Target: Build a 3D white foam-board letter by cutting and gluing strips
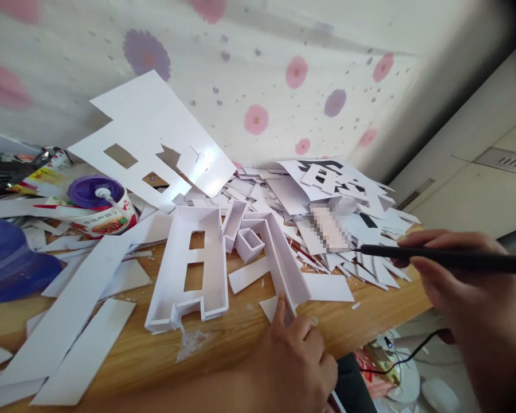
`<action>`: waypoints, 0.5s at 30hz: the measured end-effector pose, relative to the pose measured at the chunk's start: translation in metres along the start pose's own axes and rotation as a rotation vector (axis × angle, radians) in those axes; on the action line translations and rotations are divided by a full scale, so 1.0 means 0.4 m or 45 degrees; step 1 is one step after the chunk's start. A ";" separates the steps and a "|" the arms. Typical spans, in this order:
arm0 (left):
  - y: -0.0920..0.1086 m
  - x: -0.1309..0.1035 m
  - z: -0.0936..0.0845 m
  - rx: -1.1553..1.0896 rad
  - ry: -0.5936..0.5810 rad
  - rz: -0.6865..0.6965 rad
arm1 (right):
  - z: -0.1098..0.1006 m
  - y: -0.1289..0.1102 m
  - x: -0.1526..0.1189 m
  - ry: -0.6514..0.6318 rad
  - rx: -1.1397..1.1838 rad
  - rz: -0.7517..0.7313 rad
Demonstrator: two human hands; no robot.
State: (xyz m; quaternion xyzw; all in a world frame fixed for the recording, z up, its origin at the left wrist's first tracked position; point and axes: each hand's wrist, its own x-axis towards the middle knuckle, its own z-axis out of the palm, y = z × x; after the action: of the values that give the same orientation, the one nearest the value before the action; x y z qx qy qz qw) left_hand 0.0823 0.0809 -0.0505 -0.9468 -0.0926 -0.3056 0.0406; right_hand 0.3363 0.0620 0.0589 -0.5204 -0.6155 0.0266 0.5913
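Observation:
My left hand [290,355] is at the table's front edge, gripping the near end of a long white foam board channel [279,255]. Its index finger lies along the inside, with the other fingers curled at the outer edge. To the right, my right hand [460,281] is closed around a slim black pen-shaped tool [438,255], whose thin tip points left over scraps. Beside the channel lies an open white foam board box [212,235] with two rectangular cutouts. A small square white tube [250,244] and a narrow white trough [233,223] sit between them.
A large cut white sheet [155,126] leans at the back left. Heaped white scraps [249,186] cover the back. A paper tub [112,218] with a purple lid [95,190] and a blue translucent object [15,258] stand left. A black cable [413,358] hangs below the table's right edge.

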 end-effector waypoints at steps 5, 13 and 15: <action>-0.001 0.008 -0.019 -0.014 -0.101 -0.007 | 0.194 -0.079 0.051 -0.048 0.391 0.163; 0.003 0.015 -0.038 -0.076 -0.221 -0.002 | 0.349 -0.037 0.034 -0.558 -0.097 0.131; 0.004 0.018 -0.035 -0.079 -0.223 -0.002 | 0.361 -0.027 0.029 -0.591 -0.107 0.089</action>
State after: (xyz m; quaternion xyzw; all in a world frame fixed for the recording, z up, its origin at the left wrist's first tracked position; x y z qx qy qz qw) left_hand 0.0803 0.0784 -0.0349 -0.9706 -0.0870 -0.2245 0.0028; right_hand 0.2232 0.1490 0.0308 -0.5454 -0.7172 0.1401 0.4105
